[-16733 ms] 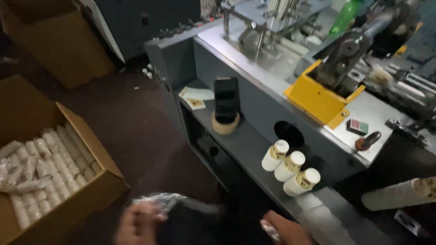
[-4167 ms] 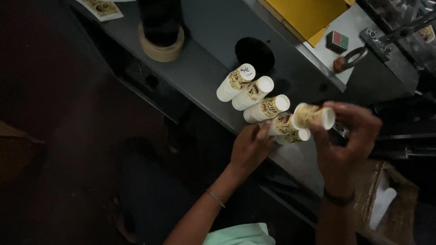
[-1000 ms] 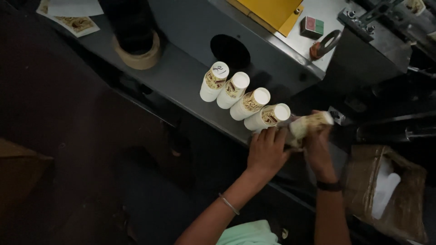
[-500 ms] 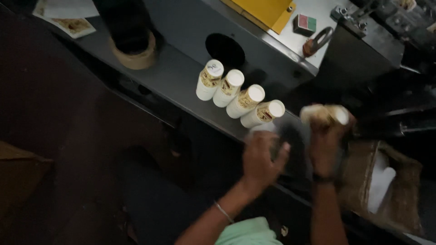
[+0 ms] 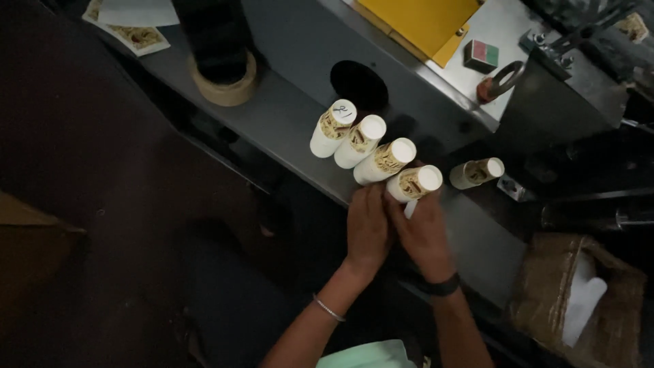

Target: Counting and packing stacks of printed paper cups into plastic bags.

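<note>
Head view: left hand (image 5: 368, 228) and right hand (image 5: 424, 232) both curled about base of nearest labelled bottle (image 5: 413, 184), last of four in row on grey ledge (image 5: 286, 129). Advice: keep bottle upright, caps aligned; fifth bottle (image 5: 477, 173) apart

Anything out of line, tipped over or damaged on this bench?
One white bottle sits apart to the right of the row of four bottles on the grey shelf. Both hands, left and right, meet at the row's last bottle. No spill or damage visible.
</note>
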